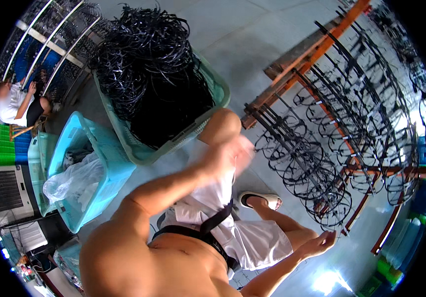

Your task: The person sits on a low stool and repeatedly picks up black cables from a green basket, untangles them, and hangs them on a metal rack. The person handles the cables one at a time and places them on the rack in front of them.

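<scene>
My left hand [235,156] is over my left knee, beside the near corner of a green plastic basket [221,89]. It is smeared by motion, so whether its fingers are open or closed does not show. A big tangled heap of thin, glossy black strips [148,54] fills the basket and rises above its rim. Out to the right, my right hand [322,242] has its fingers drawn together. It is just below thin black loops [317,178] hanging in rows from a rack; anything pinched in it is too small to make out.
An orange-brown rack frame [297,69] runs across the right side. Left of the green basket stands a turquoise basket [114,168] with a clear plastic bag [77,183] inside. At the far left another person [17,104] sits beside white rails hung with black strips.
</scene>
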`<state>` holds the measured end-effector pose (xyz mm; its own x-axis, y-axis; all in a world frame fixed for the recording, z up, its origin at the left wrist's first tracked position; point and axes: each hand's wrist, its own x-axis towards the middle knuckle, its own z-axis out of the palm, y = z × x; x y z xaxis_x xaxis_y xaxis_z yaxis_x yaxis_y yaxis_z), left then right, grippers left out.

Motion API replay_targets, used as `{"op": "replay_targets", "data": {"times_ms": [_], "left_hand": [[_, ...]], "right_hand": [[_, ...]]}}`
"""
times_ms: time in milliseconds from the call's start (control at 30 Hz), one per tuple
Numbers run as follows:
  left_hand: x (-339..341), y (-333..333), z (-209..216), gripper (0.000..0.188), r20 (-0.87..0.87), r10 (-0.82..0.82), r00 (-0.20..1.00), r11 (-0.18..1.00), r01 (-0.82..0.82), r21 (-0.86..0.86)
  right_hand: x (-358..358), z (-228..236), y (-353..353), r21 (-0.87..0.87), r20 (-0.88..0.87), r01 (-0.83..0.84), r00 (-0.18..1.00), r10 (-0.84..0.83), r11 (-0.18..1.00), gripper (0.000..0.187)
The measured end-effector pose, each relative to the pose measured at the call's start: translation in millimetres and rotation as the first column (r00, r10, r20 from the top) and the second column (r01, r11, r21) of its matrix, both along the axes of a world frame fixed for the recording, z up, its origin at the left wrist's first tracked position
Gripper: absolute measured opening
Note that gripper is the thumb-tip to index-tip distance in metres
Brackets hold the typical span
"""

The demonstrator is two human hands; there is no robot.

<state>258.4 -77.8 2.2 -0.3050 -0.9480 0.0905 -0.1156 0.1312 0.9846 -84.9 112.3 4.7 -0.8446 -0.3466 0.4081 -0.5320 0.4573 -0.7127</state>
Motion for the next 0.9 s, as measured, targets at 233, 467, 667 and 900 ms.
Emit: {"op": "replay_targets", "data": {"times_ms": [233, 467, 667, 900], "left_hand": [[198, -130, -165, 0.032, 0.895, 0.42, 0.153, 0.902, -0.178, -0.393], [202, -124, -114, 0.018, 0.848, 0.325, 0.419, 0.945, -0.105, -0.311], [155, -47, 67, 0.021, 0.579, -0.285, 0.764, 0.889, 0.437, -0.139], [201, -91, 32, 0.032, 0.014, 0.019, 1.0, 0.988, -0.017, -0.152]], "right_hand": [[147, -13, -48, -0.147, 0.491, -0.667, 0.592, 0.639, 0.731, 0.019], [230, 41, -143, -0.102, 0.499, -0.941, 0.233, 0.835, 0.323, 0.012], [279, 80, -210, 0.15, -0.04, -0.985, -0.092, 0.995, -0.086, 0.051], [213, 102, -168, -0.251, 0.761, -0.954, -0.09, 0.643, 0.164, 0.025]]}}
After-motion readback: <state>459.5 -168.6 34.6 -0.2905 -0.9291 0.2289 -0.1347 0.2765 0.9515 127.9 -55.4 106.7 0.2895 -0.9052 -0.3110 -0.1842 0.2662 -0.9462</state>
